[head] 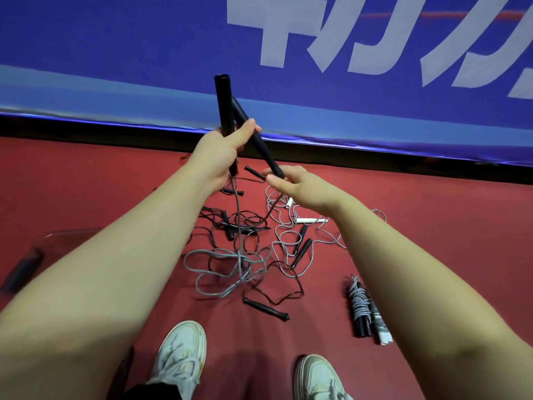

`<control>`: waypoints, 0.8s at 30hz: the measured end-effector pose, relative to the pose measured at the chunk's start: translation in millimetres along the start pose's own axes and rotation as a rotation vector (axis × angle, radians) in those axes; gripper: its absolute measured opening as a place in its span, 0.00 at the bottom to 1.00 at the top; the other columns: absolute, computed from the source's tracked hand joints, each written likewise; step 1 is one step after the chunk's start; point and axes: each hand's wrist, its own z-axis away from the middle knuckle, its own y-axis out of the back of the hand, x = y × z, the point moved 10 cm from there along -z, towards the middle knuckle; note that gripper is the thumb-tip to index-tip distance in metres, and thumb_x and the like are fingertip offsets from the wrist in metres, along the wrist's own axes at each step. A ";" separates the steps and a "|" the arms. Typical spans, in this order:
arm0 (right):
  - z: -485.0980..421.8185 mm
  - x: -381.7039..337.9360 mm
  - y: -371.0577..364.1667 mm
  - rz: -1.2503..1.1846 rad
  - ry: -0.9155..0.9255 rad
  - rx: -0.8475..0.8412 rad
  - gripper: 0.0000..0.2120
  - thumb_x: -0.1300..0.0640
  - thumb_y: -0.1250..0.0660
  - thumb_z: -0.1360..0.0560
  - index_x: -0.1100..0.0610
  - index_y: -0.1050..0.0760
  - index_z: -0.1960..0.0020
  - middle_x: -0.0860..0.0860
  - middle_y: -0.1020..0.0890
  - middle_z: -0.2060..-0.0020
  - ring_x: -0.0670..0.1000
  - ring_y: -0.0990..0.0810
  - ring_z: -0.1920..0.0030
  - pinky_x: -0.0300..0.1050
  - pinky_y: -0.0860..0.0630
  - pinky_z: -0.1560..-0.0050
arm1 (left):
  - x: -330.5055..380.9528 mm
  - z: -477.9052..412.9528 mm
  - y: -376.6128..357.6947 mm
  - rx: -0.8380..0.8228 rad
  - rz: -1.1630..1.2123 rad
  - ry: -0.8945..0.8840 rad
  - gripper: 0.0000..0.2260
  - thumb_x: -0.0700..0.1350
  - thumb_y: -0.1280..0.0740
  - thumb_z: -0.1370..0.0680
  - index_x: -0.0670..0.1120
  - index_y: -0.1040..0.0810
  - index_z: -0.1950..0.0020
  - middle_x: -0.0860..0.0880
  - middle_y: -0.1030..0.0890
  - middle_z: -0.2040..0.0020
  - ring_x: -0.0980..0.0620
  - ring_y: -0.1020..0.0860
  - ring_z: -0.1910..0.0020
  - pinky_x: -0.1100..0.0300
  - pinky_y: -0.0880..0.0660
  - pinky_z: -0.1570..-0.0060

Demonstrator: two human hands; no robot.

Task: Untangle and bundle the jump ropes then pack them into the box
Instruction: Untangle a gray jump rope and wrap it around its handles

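My left hand grips an upright black jump-rope handle, raised above the floor. A second black handle slants down from it to my right hand, which pinches its lower end. A grey cord hangs from the handles into a tangled heap of grey and black ropes on the red floor. Loose black handles and a white handle lie in the heap. Two wound bundles lie side by side at the right. A clear box sits at the left, partly hidden by my left arm.
A blue banner with white lettering runs along the far edge of the red floor. My two white shoes stand at the bottom of the view. A dark object lies inside the box at the far left.
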 end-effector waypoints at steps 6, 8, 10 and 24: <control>-4.1 -18.9 -11.8 -0.051 0.115 0.022 0.15 0.50 0.43 0.19 0.61 0.28 0.44 0.56 0.23 0.61 0.50 0.24 0.63 0.45 0.28 0.59 | 3.9 -2.4 0.0 -0.038 0.004 0.006 0.13 0.51 0.34 0.22 0.52 0.16 0.65 0.49 0.23 0.52 0.52 0.28 0.51 0.59 0.34 0.50; -2.2 -19.4 -20.5 -0.220 0.106 -0.072 0.12 0.50 0.47 0.18 0.57 0.32 0.51 0.50 0.29 0.67 0.48 0.27 0.67 0.41 0.32 0.62 | 0.3 -4.0 4.0 -0.057 -0.004 0.013 0.14 0.51 0.34 0.22 0.52 0.15 0.65 0.48 0.22 0.53 0.51 0.28 0.49 0.55 0.35 0.48; -2.1 -25.2 -19.6 -0.293 0.155 -0.062 0.12 0.53 0.51 0.17 0.57 0.35 0.56 0.49 0.34 0.69 0.49 0.32 0.69 0.41 0.35 0.65 | -4.2 -2.9 5.3 -0.069 0.016 0.042 0.13 0.51 0.35 0.21 0.50 0.16 0.62 0.49 0.20 0.53 0.50 0.26 0.47 0.56 0.35 0.51; -13.8 0.7 -53.6 -0.389 0.072 -0.142 0.17 0.58 0.33 0.25 0.54 0.32 0.38 0.50 0.23 0.44 0.47 0.25 0.41 0.38 0.29 0.40 | 21.3 -4.3 -7.4 -0.033 0.055 0.006 0.15 0.54 0.37 0.21 0.48 0.27 0.64 0.52 0.26 0.60 0.53 0.29 0.57 0.60 0.33 0.47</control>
